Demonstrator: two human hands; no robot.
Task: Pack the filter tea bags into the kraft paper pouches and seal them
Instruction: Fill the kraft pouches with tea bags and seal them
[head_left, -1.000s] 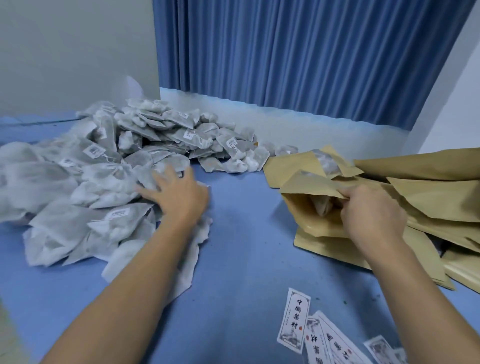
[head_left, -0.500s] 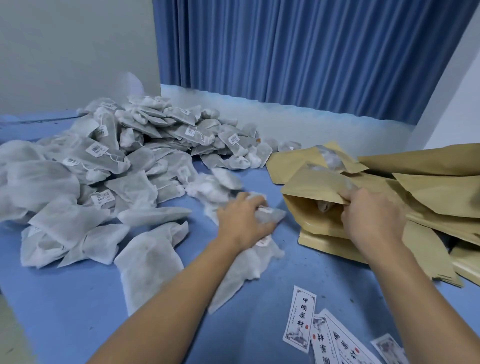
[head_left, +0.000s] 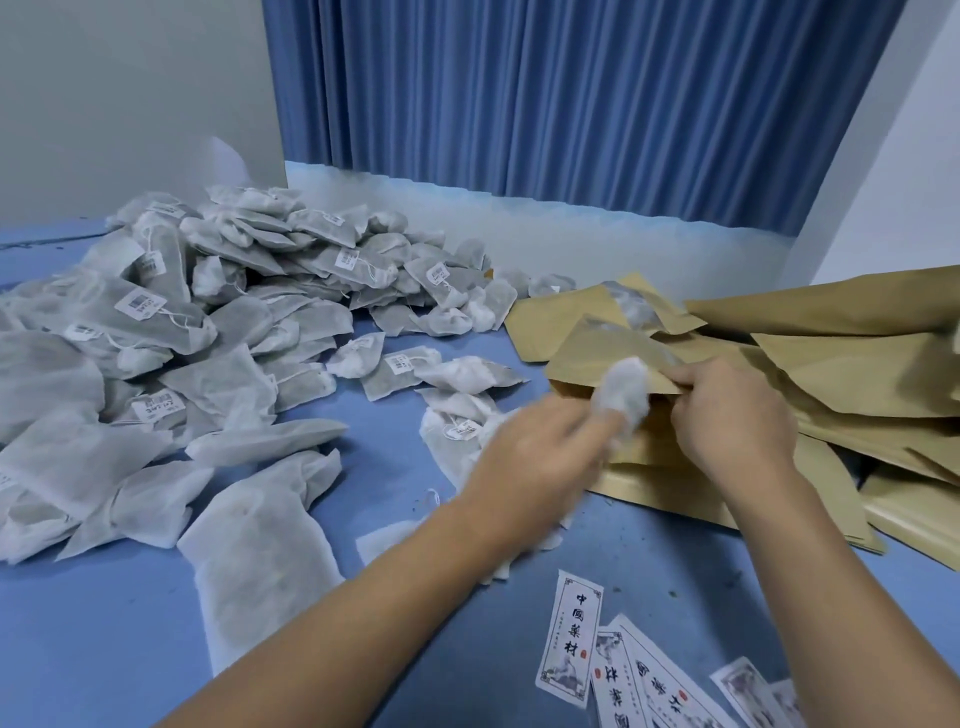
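Tea bag (head_left: 626, 388) pinched in left hand (head_left: 543, 447) at pouch (head_left: 589, 347) mouth; right hand (head_left: 727, 415) grips pouch edge.

Tea bags (head_left: 218, 332): white fibrous mesh, matt. Pouches (head_left: 831, 364): matt kraft paper. Table (head_left: 363, 649): smooth blue.

The left hand (head_left: 540, 441), blurred, holds a tea bag (head_left: 626, 387) at the mouth of a kraft pouch (head_left: 597, 348), whose lip the right hand (head_left: 727, 410) pinches. More tea bags (head_left: 208, 332) lie heaped leftward on the blue table (head_left: 363, 649).
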